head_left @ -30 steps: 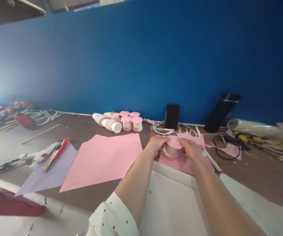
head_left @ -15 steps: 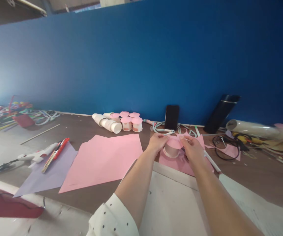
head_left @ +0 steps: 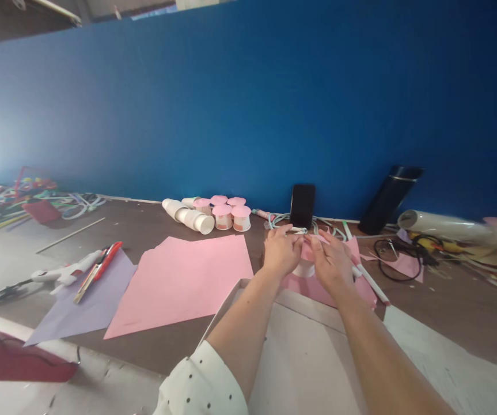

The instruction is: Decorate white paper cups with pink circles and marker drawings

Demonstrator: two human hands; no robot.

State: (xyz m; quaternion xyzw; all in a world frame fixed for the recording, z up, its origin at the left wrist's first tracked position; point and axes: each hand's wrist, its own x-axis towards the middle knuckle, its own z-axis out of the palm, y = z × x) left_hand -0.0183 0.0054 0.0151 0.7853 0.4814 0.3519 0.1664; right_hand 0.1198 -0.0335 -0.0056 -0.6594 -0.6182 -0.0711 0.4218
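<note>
A paper cup [head_left: 304,268] stands upright on pink paper scraps [head_left: 317,290], with a pink paper piece [head_left: 307,251] on its top. From the left, my left hand [head_left: 283,251] lies over the edge of that piece with its fingers spread. My right hand [head_left: 331,259] rests on the other side, fingers also apart. Both hands partly hide the cup and its pink top. Several finished-looking cups with pink tops [head_left: 241,218] stand farther back on the left, beside stacked white cups [head_left: 194,220] lying on their side.
Pink sheets [head_left: 183,282] lie left of my arms. A red cutter [head_left: 99,270] and a glue gun [head_left: 69,271] rest by a purple sheet [head_left: 84,314]. A phone [head_left: 302,206] and a dark bottle [head_left: 390,200] are at the back. A white box [head_left: 304,357] is in front.
Both hands have shifted from pinching the edges of the pink piece to lying over it with spread fingers. They now cover more of the cup.
</note>
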